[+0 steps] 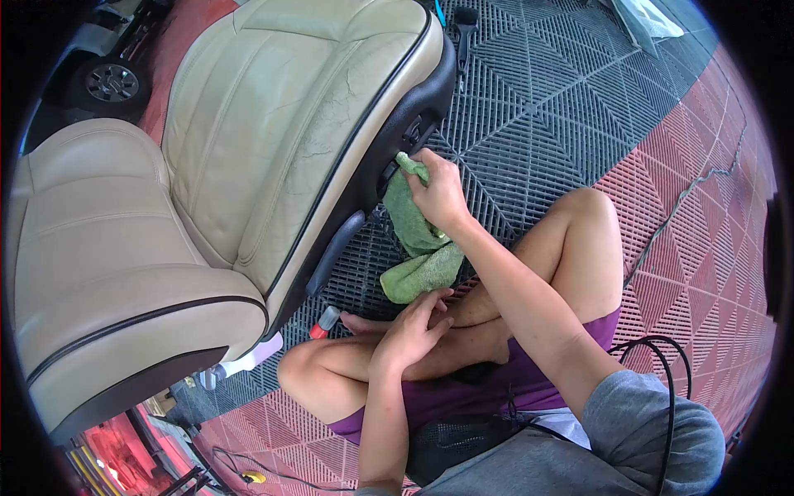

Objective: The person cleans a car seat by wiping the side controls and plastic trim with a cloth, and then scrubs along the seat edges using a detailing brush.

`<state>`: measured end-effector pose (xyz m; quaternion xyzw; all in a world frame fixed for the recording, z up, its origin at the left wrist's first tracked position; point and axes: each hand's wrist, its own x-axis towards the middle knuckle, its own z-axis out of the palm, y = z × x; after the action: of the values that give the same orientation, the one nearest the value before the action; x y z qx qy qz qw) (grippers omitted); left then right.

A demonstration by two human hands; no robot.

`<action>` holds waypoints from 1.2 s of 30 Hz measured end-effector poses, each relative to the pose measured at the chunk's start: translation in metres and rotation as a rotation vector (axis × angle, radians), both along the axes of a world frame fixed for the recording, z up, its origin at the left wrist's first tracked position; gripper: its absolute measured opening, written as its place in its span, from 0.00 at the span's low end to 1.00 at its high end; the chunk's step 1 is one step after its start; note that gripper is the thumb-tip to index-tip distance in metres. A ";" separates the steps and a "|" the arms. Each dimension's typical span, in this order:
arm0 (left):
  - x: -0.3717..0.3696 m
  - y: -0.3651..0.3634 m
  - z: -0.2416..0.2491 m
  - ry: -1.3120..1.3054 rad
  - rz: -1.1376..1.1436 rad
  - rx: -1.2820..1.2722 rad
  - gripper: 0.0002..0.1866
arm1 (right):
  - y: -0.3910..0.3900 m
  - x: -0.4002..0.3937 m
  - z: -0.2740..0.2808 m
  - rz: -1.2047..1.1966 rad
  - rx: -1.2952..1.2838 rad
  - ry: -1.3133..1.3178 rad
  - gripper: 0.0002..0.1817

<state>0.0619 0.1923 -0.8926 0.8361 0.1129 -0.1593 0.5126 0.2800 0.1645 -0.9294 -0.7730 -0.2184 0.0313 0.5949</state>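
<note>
A green microfibre cloth point(407, 217) is bunched in my right hand point(438, 194), which is closed on it. One end of the cloth is pressed against the black plastic side trim point(411, 107) of a beige leather car seat point(240, 124), below a round control. The rest hangs down and folds over near my legs. My left hand point(411, 331) lies over my shin just below the cloth's lower fold, its fingers stretched out and holding nothing. A dark lever point(335, 252) juts from the seat's side, left of the cloth.
A black brush point(466, 37) lies beyond the seat. A small red-and-grey object point(325, 322) and a pale bottle point(252, 355) are by the seat's near edge. A cable point(682, 194) runs across the red floor tiles point(703, 273) at right.
</note>
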 end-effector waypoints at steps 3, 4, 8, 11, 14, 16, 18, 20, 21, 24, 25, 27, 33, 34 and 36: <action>0.001 -0.001 0.002 0.031 0.030 -0.043 0.26 | 0.007 -0.011 -0.001 -0.066 0.016 0.051 0.07; 0.002 -0.001 0.003 0.046 0.044 -0.063 0.26 | 0.010 -0.014 0.001 -0.095 0.020 0.090 0.07; 0.003 0.000 -0.003 0.022 0.049 -0.087 0.25 | 0.015 -0.024 0.009 -0.086 0.021 0.301 0.06; 0.003 -0.001 -0.005 0.024 0.046 -0.096 0.25 | 0.021 -0.031 0.011 -0.081 0.096 0.515 0.05; -0.001 0.000 -0.007 0.035 0.049 -0.085 0.24 | 0.025 -0.031 0.009 -0.011 0.345 0.829 0.05; -0.002 0.000 -0.008 0.026 0.027 -0.062 0.24 | 0.023 -0.029 0.010 0.074 0.449 1.028 0.05; -0.002 -0.001 -0.010 0.008 0.029 -0.087 0.25 | 0.017 -0.026 0.010 0.146 0.568 1.199 0.05; -0.001 0.000 -0.012 -0.002 0.032 -0.091 0.25 | 0.016 -0.029 0.007 0.145 0.692 1.269 0.06; -0.003 0.001 -0.013 -0.001 0.035 -0.087 0.25 | 0.016 -0.032 0.005 0.145 0.758 1.305 0.06; -0.006 0.004 -0.012 0.039 0.036 -0.055 0.25 | 0.003 -0.031 0.010 0.252 0.646 1.280 0.07; -0.006 0.003 -0.012 0.056 0.036 -0.045 0.25 | -0.002 -0.030 0.015 0.286 0.587 1.260 0.07; -0.005 0.002 -0.012 0.016 0.022 -0.037 0.25 | -0.009 -0.030 0.027 0.169 0.493 1.050 0.09; 0.001 0.003 -0.004 0.050 -0.005 -0.060 0.25 | 0.000 -0.005 0.033 -0.001 0.082 0.590 0.11; -0.001 0.003 -0.005 0.071 -0.002 -0.076 0.24 | 0.006 -0.005 0.032 -0.039 0.078 0.559 0.13; -0.004 0.004 -0.008 0.049 -0.015 -0.057 0.26 | 0.008 -0.008 0.032 -0.069 0.075 0.605 0.13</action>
<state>0.0580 0.1964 -0.9010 0.8178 0.1144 -0.1867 0.5322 0.2720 0.1729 -0.8970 -0.7132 -0.0060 0.2317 0.6616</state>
